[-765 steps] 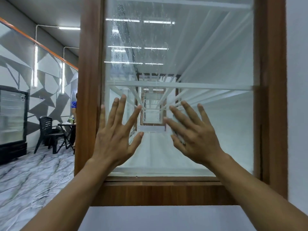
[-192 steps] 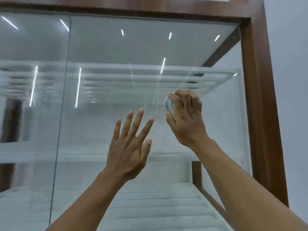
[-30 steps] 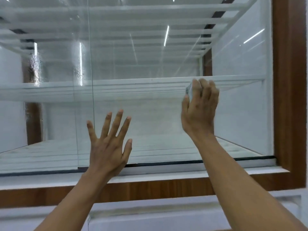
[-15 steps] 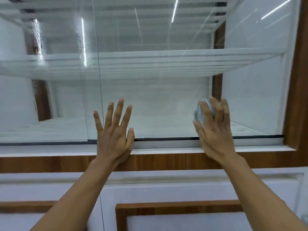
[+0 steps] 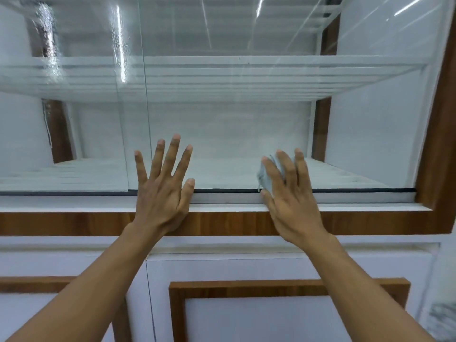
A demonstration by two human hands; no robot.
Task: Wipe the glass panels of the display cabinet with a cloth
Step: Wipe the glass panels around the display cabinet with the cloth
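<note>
Cloth [image 5: 263, 177], small and pale grey-blue, lies bunched under the right hand [image 5: 291, 206], low on the right glass panel [image 5: 246, 132] of the display cabinet [image 5: 434, 144]. Only a fold of it shows, between the forefinger and thumb. That hand's fingers are nearly straight and a little apart, pressing the cloth flat to the glass rather than curling round it. Its palm crosses the black seal strip [image 5: 357, 190] and the white sill [image 5: 74, 203] at the foot of the pane.

To the left, well apart from it, the left hand [image 5: 161, 193] lies flat with fingers spread wide and holds nothing. Its fingertips rest on the glass just right of the vertical seam where the two panes overlap, and the heel of the palm covers the wooden trim [image 5: 61, 223] below the sill.

Farther left, the left glass panel [image 5: 74, 119] carries droplets and wet streaks near its top. Behind the glass a white shelf [image 5: 246, 62] runs across the cabinet. Nearer, beneath the trim, are white lower doors [image 5: 246, 267] with wood-edged insets.
</note>
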